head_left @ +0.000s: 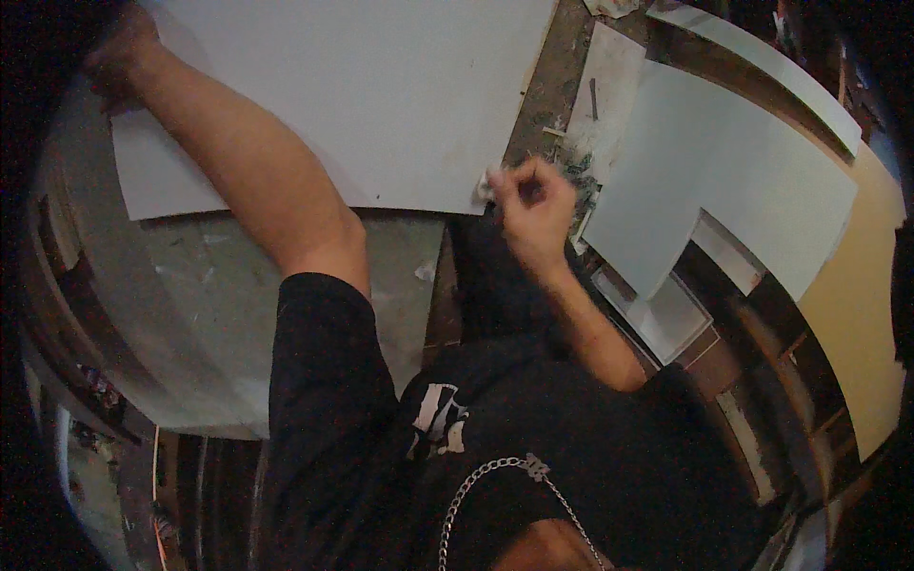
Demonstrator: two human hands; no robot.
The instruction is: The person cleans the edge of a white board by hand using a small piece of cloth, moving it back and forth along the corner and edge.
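A large white panel (352, 95) fills the upper middle, its near edge running across in front of me. My left arm reaches over it, and my left hand (126, 57) is at its far left edge, where dimness hides the fingers' grip. By the panel's near right corner, my right hand (538, 205) is closed, thumb and fingers curled into a pinch. At its fingertips shows a small white wad (486, 186), slightly blurred and close to the corner; its material is unclear.
Beneath the panel lies a grey-green surface (314, 314). To the right are a pale panel with a cut-out (657, 152), a dusty white board (609, 86) bearing a thin dark stick (594, 99), and a tan sheet (862, 314). Debris (579, 171) lies beyond my right hand.
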